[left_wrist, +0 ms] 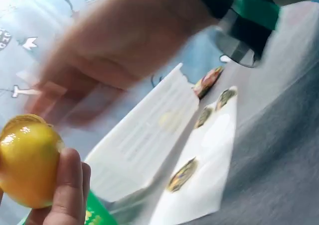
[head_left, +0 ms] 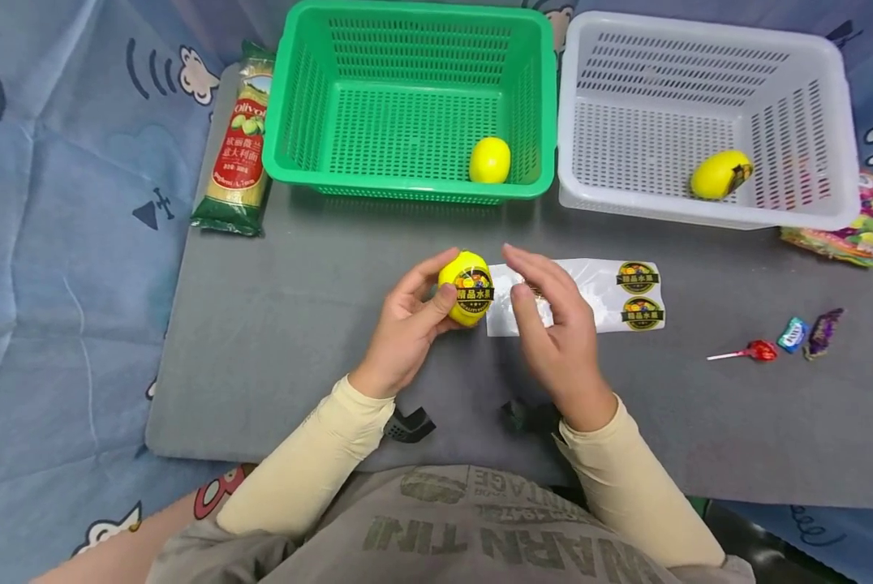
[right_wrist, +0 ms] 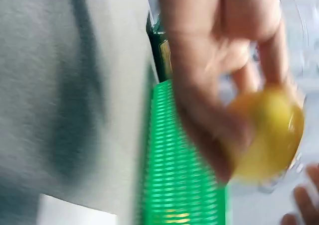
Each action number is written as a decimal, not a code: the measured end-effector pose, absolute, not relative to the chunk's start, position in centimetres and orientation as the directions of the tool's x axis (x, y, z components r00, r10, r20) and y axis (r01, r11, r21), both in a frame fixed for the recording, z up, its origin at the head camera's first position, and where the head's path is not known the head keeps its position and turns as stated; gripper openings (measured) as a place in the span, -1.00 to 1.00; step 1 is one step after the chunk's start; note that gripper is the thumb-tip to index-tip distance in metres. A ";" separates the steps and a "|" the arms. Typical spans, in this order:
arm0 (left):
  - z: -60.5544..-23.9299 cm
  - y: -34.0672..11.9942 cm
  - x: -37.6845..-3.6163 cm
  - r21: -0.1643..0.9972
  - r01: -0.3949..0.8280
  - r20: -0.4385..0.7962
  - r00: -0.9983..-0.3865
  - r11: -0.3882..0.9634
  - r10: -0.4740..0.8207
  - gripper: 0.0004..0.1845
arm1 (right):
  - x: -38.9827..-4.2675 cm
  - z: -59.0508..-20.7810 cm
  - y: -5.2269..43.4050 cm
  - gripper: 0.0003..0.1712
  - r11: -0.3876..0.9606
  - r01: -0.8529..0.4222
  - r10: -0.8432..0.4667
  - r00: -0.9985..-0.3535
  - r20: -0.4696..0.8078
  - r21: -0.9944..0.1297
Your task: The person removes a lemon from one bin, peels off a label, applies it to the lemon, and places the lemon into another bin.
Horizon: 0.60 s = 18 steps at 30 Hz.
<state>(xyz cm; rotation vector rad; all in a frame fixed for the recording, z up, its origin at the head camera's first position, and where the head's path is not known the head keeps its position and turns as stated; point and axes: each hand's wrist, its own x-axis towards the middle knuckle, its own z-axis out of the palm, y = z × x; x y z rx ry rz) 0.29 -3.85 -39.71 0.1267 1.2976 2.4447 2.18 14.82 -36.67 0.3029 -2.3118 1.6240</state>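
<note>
Fingers of the left hand (head_left: 407,324) curl around a stickered lemon (head_left: 467,288), lifted just over the grey mat (head_left: 298,324) at mid-table. The right hand (head_left: 556,324) hovers just right of it, fingers relaxed and empty, above the sticker sheet (head_left: 612,296). The lemon's long axis runs near to far. Farther off sit a green basket (head_left: 407,186) and a white basket (head_left: 699,215), each holding one lemon.

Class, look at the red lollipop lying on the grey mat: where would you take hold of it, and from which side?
Pinch the lollipop by its thin white stick, from above on its left end: the stick lies flat and free, while the wrapped head sits close to the candies.
</note>
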 end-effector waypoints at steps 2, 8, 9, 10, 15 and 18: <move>-39.7 -3.5 0.4 0.813 -0.282 -0.097 -0.928 -0.509 0.360 0.00 | 1.9 -36.4 14.2 -0.52 0.418 -0.506 -0.151 -0.858 0.491 -0.755; -39.8 -2.8 1.3 0.789 -0.289 -0.105 -0.933 -0.543 0.345 0.11 | 1.1 -37.5 13.2 -0.34 0.527 -0.603 -0.375 -0.797 0.473 -0.599; -39.9 -2.7 1.3 0.788 -0.294 -0.112 -0.932 -0.541 0.344 0.11 | 1.1 -37.7 13.3 -0.32 0.538 -0.591 -0.380 -0.806 0.454 -0.601; -39.9 -2.8 1.4 0.789 -0.299 -0.118 -0.931 -0.536 0.345 0.11 | 1.1 -37.7 13.4 -0.29 0.544 -0.575 -0.385 -0.818 0.427 -0.611; -39.8 -3.2 1.2 0.807 -0.292 -0.117 -0.931 -0.514 0.346 0.06 | 1.2 -38.3 13.9 -0.02 0.553 -0.435 -0.370 -0.893 0.258 -0.711; -39.5 -3.3 0.9 0.822 -0.263 -0.077 -0.931 -0.506 0.358 -0.18 | 1.6 -38.6 14.3 0.22 0.584 -0.366 -0.354 -0.918 0.178 -0.725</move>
